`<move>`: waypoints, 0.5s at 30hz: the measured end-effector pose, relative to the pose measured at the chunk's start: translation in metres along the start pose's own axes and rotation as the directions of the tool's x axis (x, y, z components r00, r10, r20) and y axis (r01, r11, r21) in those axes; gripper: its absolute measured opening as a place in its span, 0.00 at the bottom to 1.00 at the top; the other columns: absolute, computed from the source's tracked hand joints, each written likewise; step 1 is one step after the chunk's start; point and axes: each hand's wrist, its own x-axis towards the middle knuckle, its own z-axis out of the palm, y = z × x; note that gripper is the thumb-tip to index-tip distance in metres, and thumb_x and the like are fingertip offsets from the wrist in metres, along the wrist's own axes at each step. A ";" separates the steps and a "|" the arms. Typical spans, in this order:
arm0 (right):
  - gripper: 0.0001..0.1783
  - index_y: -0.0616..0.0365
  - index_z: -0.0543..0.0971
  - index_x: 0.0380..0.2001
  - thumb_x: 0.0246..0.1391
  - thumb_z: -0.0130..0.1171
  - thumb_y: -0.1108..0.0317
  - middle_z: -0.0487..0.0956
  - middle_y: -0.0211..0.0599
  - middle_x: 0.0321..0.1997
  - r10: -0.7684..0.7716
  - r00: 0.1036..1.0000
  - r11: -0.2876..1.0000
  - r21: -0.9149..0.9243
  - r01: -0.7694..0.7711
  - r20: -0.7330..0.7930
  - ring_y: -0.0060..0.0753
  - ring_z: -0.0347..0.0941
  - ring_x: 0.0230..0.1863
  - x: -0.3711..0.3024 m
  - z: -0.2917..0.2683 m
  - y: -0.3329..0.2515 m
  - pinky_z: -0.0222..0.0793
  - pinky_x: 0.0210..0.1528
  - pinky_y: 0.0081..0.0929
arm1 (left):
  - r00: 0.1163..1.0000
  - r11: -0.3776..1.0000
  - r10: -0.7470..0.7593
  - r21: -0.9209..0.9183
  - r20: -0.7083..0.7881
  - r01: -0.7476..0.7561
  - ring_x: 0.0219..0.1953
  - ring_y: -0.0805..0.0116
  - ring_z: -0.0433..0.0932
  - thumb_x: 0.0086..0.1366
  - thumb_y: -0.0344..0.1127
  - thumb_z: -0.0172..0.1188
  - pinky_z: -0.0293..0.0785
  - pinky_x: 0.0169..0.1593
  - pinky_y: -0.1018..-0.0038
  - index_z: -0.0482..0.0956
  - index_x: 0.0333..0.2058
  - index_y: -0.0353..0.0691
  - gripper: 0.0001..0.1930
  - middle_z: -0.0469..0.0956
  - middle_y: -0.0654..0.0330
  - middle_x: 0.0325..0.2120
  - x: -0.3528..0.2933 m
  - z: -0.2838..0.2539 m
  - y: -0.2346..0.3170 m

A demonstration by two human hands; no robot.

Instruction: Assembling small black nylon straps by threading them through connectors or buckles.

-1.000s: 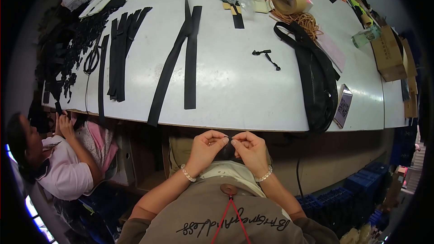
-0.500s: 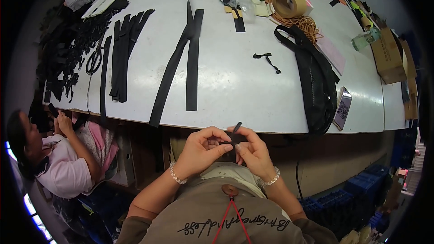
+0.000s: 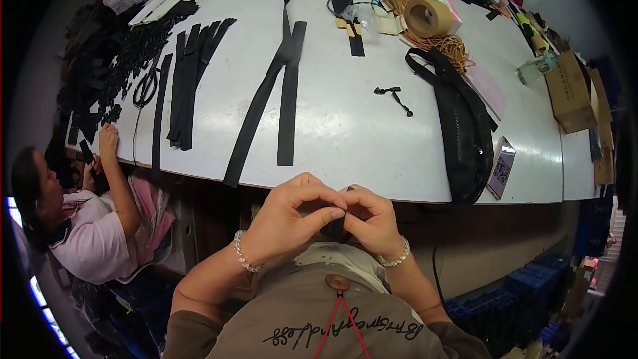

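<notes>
Just off the table's near edge, my left hand point(image 3: 292, 209) and my right hand point(image 3: 372, 221) meet, fingertips pinched together. Between them is a black strip point(image 3: 335, 229), mostly covered by the fingers; a dark part hangs below the thumbs. What the fingertips grip at its upper end is hidden. On the white table ahead lie long flat black strips point(image 3: 287, 100), two of them crossing. To their right are small black cord pulls point(image 3: 399, 101) and a black bag point(image 3: 463, 133) with a zipper and a looped strap.
At the left are a stack of black strips point(image 3: 188, 93), scissors point(image 3: 145, 86) and a heap of small black pieces point(image 3: 119, 46). A co-worker point(image 3: 100, 226) sits there, reaching to the table. A phone point(image 3: 501, 167), tape roll point(image 3: 427, 17), brown cord point(image 3: 446, 48) and cardboard box point(image 3: 570, 90) occupy the right side.
My hands have drawn closer together, and the strip's end that stuck up above the fingers is now mostly hidden. The co-worker's hand has moved up to the table's pile.
</notes>
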 end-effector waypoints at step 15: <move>0.07 0.65 0.76 0.34 0.51 0.54 0.83 0.74 0.34 0.34 -0.257 0.966 0.957 -0.135 0.256 0.009 0.21 0.70 0.34 0.022 0.013 -0.011 0.65 0.36 0.16 | 0.976 0.918 -0.146 -0.346 0.159 0.194 0.26 0.83 0.73 0.60 0.27 0.59 0.70 0.31 0.86 0.78 0.31 0.34 0.03 0.77 0.64 0.24 0.019 -0.025 0.009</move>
